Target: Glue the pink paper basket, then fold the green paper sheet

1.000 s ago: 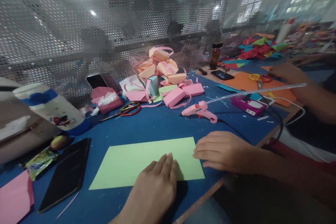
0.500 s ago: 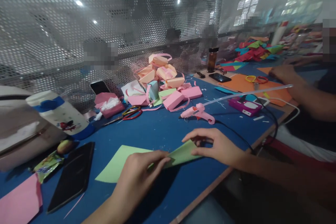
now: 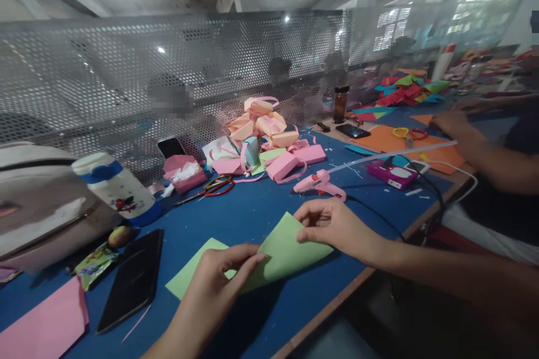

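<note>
A sheet of light green paper (image 3: 290, 252) is held just above the blue table, its right part tilted up toward me. My left hand (image 3: 225, 275) pinches it near the middle between thumb and fingers, hiding part of the sheet. The thumb and fingers of my right hand (image 3: 332, 227) grip its upper right edge. Just beyond my right hand lies a pink glue gun (image 3: 320, 184) with a long clear glue stick in its back. Scissors (image 3: 219, 186) with red and yellow handles rest farther left.
Folded pink and peach paper baskets (image 3: 269, 129) are piled by the mesh partition. At left are a black phone (image 3: 132, 280), a pink sheet (image 3: 46, 320) and a white-blue bottle (image 3: 118, 188). A purple power strip (image 3: 391, 173) lies right, near another person's arm (image 3: 484, 146).
The right part of the green sheet has swung up and now shows its broad face. My right hand has moved slightly left with it. The camera view has tilted up a little.
</note>
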Demonstrator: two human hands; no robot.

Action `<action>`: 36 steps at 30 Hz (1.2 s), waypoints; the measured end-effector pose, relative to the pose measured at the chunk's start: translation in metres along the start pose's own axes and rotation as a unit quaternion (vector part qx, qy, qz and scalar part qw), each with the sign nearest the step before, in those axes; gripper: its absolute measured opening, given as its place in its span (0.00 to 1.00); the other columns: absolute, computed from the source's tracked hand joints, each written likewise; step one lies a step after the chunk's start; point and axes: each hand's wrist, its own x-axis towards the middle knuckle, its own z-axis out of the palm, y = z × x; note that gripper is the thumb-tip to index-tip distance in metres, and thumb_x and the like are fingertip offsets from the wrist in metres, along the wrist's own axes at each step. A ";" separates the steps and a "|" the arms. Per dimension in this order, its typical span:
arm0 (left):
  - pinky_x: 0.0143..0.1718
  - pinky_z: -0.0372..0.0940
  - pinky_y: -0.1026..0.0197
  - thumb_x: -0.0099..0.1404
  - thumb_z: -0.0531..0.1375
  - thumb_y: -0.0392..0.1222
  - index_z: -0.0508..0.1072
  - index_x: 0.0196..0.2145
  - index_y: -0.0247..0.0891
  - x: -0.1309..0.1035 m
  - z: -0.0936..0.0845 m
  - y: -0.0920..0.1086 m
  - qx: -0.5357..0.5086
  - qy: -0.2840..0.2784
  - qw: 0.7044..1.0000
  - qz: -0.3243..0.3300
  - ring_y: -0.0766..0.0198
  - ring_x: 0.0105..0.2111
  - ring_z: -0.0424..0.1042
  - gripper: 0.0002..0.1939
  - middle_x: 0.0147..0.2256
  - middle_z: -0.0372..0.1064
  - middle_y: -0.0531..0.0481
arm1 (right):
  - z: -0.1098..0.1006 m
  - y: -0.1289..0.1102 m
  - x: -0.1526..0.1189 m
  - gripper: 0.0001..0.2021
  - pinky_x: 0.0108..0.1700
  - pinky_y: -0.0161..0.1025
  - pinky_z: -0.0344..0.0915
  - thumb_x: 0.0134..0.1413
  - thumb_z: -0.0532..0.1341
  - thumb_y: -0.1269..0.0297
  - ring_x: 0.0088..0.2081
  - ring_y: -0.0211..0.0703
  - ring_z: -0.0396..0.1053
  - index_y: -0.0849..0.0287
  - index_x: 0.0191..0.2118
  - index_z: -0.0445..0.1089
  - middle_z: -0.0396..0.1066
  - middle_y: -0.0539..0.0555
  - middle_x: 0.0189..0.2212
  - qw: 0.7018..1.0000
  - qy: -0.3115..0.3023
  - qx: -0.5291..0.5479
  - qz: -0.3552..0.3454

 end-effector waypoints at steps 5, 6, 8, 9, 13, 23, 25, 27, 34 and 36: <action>0.23 0.55 0.70 0.71 0.53 0.46 0.79 0.29 0.36 -0.003 -0.001 0.001 0.020 0.004 1.000 0.017 0.68 0.21 0.63 0.19 0.22 0.69 0.54 | 0.003 -0.003 0.001 0.17 0.29 0.33 0.57 0.32 0.78 0.60 0.25 0.33 0.64 0.60 0.27 0.74 0.70 0.45 0.21 1.000 0.006 -0.007 0.005; 0.23 0.55 0.70 0.71 0.53 0.46 0.79 0.29 0.36 -0.003 -0.001 0.001 0.023 0.003 1.000 0.021 0.68 0.21 0.63 0.19 0.22 0.70 0.54 | 0.004 -0.004 0.001 0.17 0.29 0.32 0.57 0.32 0.78 0.60 0.25 0.33 0.63 0.60 0.27 0.74 0.70 0.45 0.21 1.000 0.006 -0.008 0.005; 0.22 0.55 0.70 0.71 0.53 0.46 0.79 0.29 0.36 -0.004 -0.001 -0.001 0.027 0.003 0.999 0.025 0.69 0.21 0.62 0.19 0.22 0.69 0.54 | 0.005 -0.005 0.001 0.17 0.29 0.32 0.56 0.32 0.78 0.59 0.25 0.33 0.63 0.61 0.27 0.74 0.69 0.46 0.21 1.000 0.004 -0.011 0.003; 0.22 0.55 0.70 0.71 0.53 0.46 0.79 0.29 0.36 -0.004 -0.002 -0.002 0.028 0.004 0.999 0.025 0.69 0.21 0.62 0.19 0.22 0.70 0.54 | 0.006 -0.006 0.001 0.17 0.29 0.32 0.56 0.32 0.77 0.59 0.25 0.33 0.63 0.61 0.27 0.74 0.69 0.46 0.21 1.000 0.003 -0.012 0.002; 0.25 0.57 0.70 0.71 0.53 0.46 0.77 0.29 0.35 -0.007 -0.002 -0.003 0.029 -0.003 0.999 0.018 0.68 0.23 0.66 0.19 0.25 0.73 0.52 | 0.008 -0.008 0.001 0.17 0.28 0.33 0.56 0.32 0.77 0.58 0.25 0.34 0.62 0.61 0.26 0.74 0.69 0.46 0.21 1.000 0.003 -0.016 0.000; 0.26 0.58 0.70 0.71 0.53 0.47 0.79 0.31 0.35 -0.012 -0.002 -0.006 0.043 0.003 0.999 0.024 0.68 0.23 0.65 0.20 0.25 0.73 0.52 | 0.011 -0.010 0.002 0.18 0.31 0.34 0.60 0.32 0.77 0.55 0.27 0.36 0.64 0.60 0.26 0.74 0.70 0.47 0.23 0.999 0.008 -0.031 -0.005; 0.25 0.57 0.71 0.72 0.53 0.47 0.79 0.31 0.34 -0.013 -0.001 -0.008 0.042 0.005 0.999 0.024 0.68 0.23 0.64 0.20 0.24 0.72 0.53 | 0.011 -0.010 0.001 0.18 0.32 0.34 0.60 0.32 0.77 0.55 0.27 0.36 0.64 0.60 0.27 0.74 0.70 0.47 0.24 0.999 0.008 -0.035 -0.006; 0.24 0.56 0.71 0.72 0.53 0.47 0.78 0.30 0.35 -0.014 -0.001 -0.009 0.040 0.009 0.999 0.023 0.69 0.23 0.62 0.20 0.23 0.70 0.53 | 0.011 -0.009 0.001 0.18 0.32 0.34 0.60 0.33 0.77 0.54 0.28 0.36 0.64 0.60 0.27 0.73 0.69 0.47 0.24 0.999 0.004 -0.041 -0.010; 0.24 0.55 0.71 0.72 0.53 0.46 0.79 0.31 0.35 -0.011 -0.003 -0.002 0.008 0.006 1.000 0.023 0.69 0.23 0.63 0.19 0.24 0.71 0.54 | 0.012 -0.015 0.005 0.18 0.31 0.33 0.61 0.43 0.73 0.50 0.28 0.36 0.65 0.60 0.28 0.72 0.69 0.47 0.25 0.994 -0.047 -0.079 -0.055; 0.26 0.57 0.72 0.71 0.54 0.47 0.80 0.33 0.37 -0.009 -0.005 0.001 -0.014 0.019 1.000 0.020 0.68 0.24 0.66 0.17 0.25 0.72 0.54 | 0.012 -0.025 0.009 0.18 0.29 0.33 0.61 0.43 0.72 0.50 0.27 0.35 0.64 0.61 0.26 0.71 0.68 0.47 0.23 0.990 -0.035 -0.109 -0.078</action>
